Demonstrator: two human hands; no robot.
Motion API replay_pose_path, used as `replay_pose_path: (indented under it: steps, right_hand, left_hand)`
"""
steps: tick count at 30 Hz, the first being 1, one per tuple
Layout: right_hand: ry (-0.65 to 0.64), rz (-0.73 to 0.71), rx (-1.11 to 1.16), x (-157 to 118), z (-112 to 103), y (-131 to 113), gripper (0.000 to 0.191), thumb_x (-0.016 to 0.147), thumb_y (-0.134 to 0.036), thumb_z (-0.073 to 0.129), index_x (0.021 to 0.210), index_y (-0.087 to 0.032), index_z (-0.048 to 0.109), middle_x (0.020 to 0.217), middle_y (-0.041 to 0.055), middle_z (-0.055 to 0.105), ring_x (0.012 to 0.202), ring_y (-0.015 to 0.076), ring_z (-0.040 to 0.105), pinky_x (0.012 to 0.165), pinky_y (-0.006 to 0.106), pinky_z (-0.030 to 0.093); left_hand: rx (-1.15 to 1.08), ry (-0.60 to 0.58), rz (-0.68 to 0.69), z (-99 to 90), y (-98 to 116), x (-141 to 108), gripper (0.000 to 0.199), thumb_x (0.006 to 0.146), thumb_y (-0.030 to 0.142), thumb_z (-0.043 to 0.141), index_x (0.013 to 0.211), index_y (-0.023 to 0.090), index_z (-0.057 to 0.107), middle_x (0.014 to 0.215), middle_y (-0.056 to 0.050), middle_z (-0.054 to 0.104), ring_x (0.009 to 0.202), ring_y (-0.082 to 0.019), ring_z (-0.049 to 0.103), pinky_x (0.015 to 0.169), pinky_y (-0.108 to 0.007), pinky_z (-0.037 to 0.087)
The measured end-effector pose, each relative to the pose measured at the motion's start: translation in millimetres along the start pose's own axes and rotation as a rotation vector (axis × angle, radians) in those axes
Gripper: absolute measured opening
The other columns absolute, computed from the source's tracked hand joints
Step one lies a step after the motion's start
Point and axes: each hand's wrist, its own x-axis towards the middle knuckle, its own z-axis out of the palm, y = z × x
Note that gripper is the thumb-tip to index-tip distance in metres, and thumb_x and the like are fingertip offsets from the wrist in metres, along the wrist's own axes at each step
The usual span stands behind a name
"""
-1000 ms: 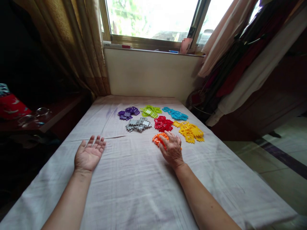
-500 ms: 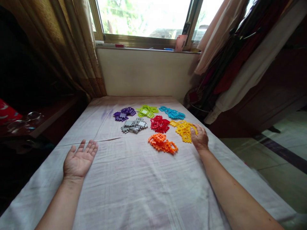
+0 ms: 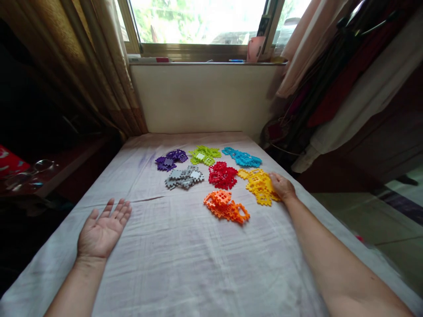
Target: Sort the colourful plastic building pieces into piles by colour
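Note:
Interlocking plastic pieces lie on the cloth in piles by colour: purple [image 3: 171, 159], lime green [image 3: 205, 155], blue [image 3: 243, 157], grey [image 3: 184, 177], red [image 3: 222, 175], yellow [image 3: 260, 186] and orange [image 3: 226, 206]. At the right edge of the yellow pile, my right hand [image 3: 283, 186] touches the pieces, its fingers curled and partly hidden. My left hand [image 3: 103, 229] rests palm up on the cloth at the left, fingers spread, holding nothing.
A pale cloth [image 3: 165, 255] with a crease covers the table. Behind it are a low wall [image 3: 201, 97] and a window. A brown curtain [image 3: 99, 66] hangs at the left, and clothes [image 3: 350, 101] hang at the right. Eyeglasses [image 3: 42, 165] lie on a dark surface at the left.
My right hand has shifted to the outer right side of the yellow pile, its fingers now more curled. The view has moved slightly. My left hand remains palm up.

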Motion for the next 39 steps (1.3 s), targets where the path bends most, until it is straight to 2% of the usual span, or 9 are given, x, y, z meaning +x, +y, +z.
replay_pose_path:
  steps: [5, 13, 21, 23, 25, 29, 32, 35, 39]
  right_hand:
    - [-0.096, -0.156, 0.112, -28, 25, -37, 0.050, 0.091, -0.052, 0.047, 0.122, -0.021, 0.071, 0.124, 0.0095, 0.072, 0.119, 0.0277, 0.064, 0.106, 0.041, 0.047]
    - [-0.172, -0.321, 0.280, -76, 81, -136, 0.043, 0.094, -0.047, 0.047, 0.119, -0.021, 0.070, 0.124, 0.0110, 0.071, 0.120, 0.0247, 0.063, 0.108, 0.040, 0.045]
    - [-0.265, -0.750, 0.394, -130, 118, -229, 0.038, 0.094, -0.048, 0.053, 0.119, -0.026, 0.070, 0.128, 0.0068, 0.069, 0.122, 0.0223, 0.060, 0.110, 0.038, 0.042]
    - [-0.209, -0.831, 0.389, -107, 112, -234, 0.040, 0.094, -0.048, 0.051, 0.120, -0.024, 0.070, 0.133, 0.0080, 0.066, 0.128, 0.0215, 0.056, 0.113, 0.036, 0.039]
    - [-0.096, -0.758, 0.297, -62, 101, -224, 0.043, 0.095, -0.046, 0.048, 0.121, -0.020, 0.070, 0.136, 0.0112, 0.063, 0.131, 0.0236, 0.053, 0.115, 0.039, 0.036]
    - [0.050, -0.320, -0.011, 48, 78, -168, 0.050, 0.092, -0.044, 0.046, 0.128, -0.016, 0.067, 0.142, 0.0176, 0.056, 0.133, 0.0339, 0.049, 0.112, 0.053, 0.036]
    - [0.002, -0.043, -0.115, 105, 71, -126, 0.055, 0.093, -0.051, 0.042, 0.137, -0.024, 0.061, 0.146, 0.0168, 0.054, 0.132, 0.0393, 0.049, 0.106, 0.067, 0.036]
    - [-0.124, 0.011, -0.167, 128, 78, -109, 0.059, 0.091, -0.060, 0.042, 0.138, -0.029, 0.060, 0.147, 0.0140, 0.054, 0.134, 0.0412, 0.048, 0.105, 0.072, 0.032]
    - [-0.233, -0.179, -0.169, 127, 101, -128, 0.055, 0.085, -0.064, 0.053, 0.127, -0.032, 0.068, 0.137, 0.0102, 0.064, 0.126, 0.0394, 0.056, 0.105, 0.069, 0.036]
  left_hand:
    - [-0.015, -0.001, 0.002, 1.0, -2, 0, 0.030, 0.092, 0.031, 0.048, 0.112, 0.016, 0.065, 0.132, -0.017, 0.063, 0.133, -0.028, 0.054, 0.109, -0.048, 0.045]
    - [-0.051, 0.019, -0.033, 2.2, 1, 0, 0.032, 0.095, 0.029, 0.043, 0.113, 0.016, 0.066, 0.130, -0.017, 0.065, 0.131, -0.028, 0.056, 0.104, -0.047, 0.051]
    - [-0.080, 0.039, -0.044, 1.0, 2, 0, 0.033, 0.094, 0.027, 0.043, 0.115, 0.015, 0.067, 0.131, -0.018, 0.064, 0.128, -0.028, 0.058, 0.097, -0.046, 0.056]
    - [-0.080, 0.044, -0.040, 0.9, 1, 0, 0.034, 0.094, 0.027, 0.045, 0.117, 0.016, 0.066, 0.133, -0.017, 0.063, 0.128, -0.028, 0.058, 0.098, -0.045, 0.055]
    - [-0.090, 0.047, -0.041, 0.7, 0, 0, 0.036, 0.092, 0.026, 0.048, 0.122, 0.017, 0.065, 0.135, -0.017, 0.062, 0.129, -0.028, 0.058, 0.100, -0.045, 0.054]
    - [-0.095, 0.074, -0.038, -0.3, -2, 3, 0.043, 0.090, 0.029, 0.053, 0.132, 0.019, 0.061, 0.139, -0.018, 0.060, 0.131, -0.028, 0.056, 0.104, -0.048, 0.049]
    - [-0.054, 0.090, -0.027, -4.8, -4, 7, 0.048, 0.089, 0.033, 0.055, 0.135, 0.019, 0.059, 0.140, -0.018, 0.059, 0.131, -0.030, 0.056, 0.105, -0.049, 0.046]
    - [-0.030, 0.090, -0.034, -15.4, -4, 13, 0.053, 0.087, 0.032, 0.058, 0.138, 0.020, 0.056, 0.140, -0.019, 0.059, 0.131, -0.032, 0.056, 0.104, -0.052, 0.047]
    - [-0.045, 0.075, -0.058, -29.9, -4, 22, 0.058, 0.084, 0.030, 0.060, 0.141, 0.023, 0.054, 0.140, -0.018, 0.059, 0.131, -0.034, 0.055, 0.103, -0.056, 0.047]
